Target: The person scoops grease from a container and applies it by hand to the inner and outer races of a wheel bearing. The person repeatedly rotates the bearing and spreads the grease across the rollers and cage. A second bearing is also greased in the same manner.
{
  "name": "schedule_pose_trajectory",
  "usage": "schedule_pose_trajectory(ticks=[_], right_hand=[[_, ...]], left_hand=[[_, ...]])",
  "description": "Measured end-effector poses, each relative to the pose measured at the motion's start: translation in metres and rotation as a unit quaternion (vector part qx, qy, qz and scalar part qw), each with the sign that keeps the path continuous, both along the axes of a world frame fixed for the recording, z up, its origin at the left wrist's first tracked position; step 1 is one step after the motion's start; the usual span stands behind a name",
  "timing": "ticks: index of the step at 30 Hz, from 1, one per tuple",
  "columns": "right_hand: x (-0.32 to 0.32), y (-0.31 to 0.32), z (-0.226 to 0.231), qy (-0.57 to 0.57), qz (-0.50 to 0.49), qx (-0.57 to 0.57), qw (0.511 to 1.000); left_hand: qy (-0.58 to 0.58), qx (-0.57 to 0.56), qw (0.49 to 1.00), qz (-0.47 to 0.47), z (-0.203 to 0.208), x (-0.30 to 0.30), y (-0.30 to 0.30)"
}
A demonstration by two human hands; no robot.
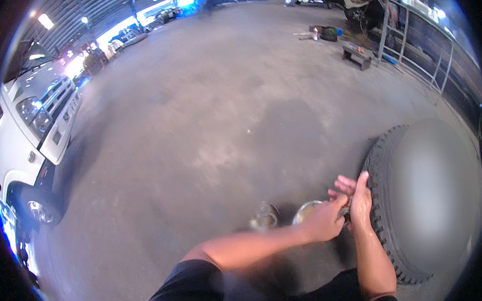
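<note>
Left hand: reaches across the body and meets the other hand just beside the tyre's tread; its fingers are curled shut around a small dark object, too small and blurred to name.
Right hand: stands with its palm near or against the tread, fingers straight and pointing up; whether it also pinches the small object cannot be told.
Tyre: a large truck tyre with a chunky tread, at the person's right, on the concrete floor; its side face is blurred out.
Tins: a round open tin with pale contents sits on the floor right under the left hand; a second round tin or lid lies just beside it to the left.
Risk, tins: the left forearm crosses directly above both tins, so a drop of the wrist would likely knock one over and spill it.
Risk, grip: both hands crowd one small thing, so it could slip and fall by the tread.
Risk, tyre: if the tyre only stands on edge, a push against the tread may roll or tip it.
Surroundings: a white truck stands well apart at the left; a low stool and railing stand far off.
</note>
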State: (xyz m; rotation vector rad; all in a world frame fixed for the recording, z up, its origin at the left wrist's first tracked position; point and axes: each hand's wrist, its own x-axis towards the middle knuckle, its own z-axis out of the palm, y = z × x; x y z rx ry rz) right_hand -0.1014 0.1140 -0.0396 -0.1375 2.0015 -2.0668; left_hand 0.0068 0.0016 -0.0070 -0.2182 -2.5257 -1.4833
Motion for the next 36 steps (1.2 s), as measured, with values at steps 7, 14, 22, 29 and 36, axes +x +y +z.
schedule_pose_trajectory(ticks=[7, 14, 22, 29, 36], right_hand=[[0.013, 0.008, 0.063, -0.043, 0.168, -0.31, 0.935], [0.025, 0.006, 0.041, -0.036, 0.186, -0.163, 0.968], [0.023, 0.004, 0.011, -0.001, 0.056, -0.246, 0.968], [0.034, -0.012, 0.034, 0.113, -0.033, -0.108, 0.987], [0.022, -0.002, 0.033, -0.136, 0.042, -0.139, 0.98]], left_hand=[[-0.147, 0.16, 0.976, -0.007, 0.007, -0.021, -0.01], [-0.284, 0.367, 0.886, -0.003, 0.015, -0.02, 0.005], [-0.209, 0.415, 0.884, 0.054, 0.007, -0.015, 0.006], [-0.061, 0.03, 0.994, 0.08, 0.013, -0.004, 0.014], [-0.089, 0.065, 0.994, -0.008, -0.002, -0.001, -0.003]])
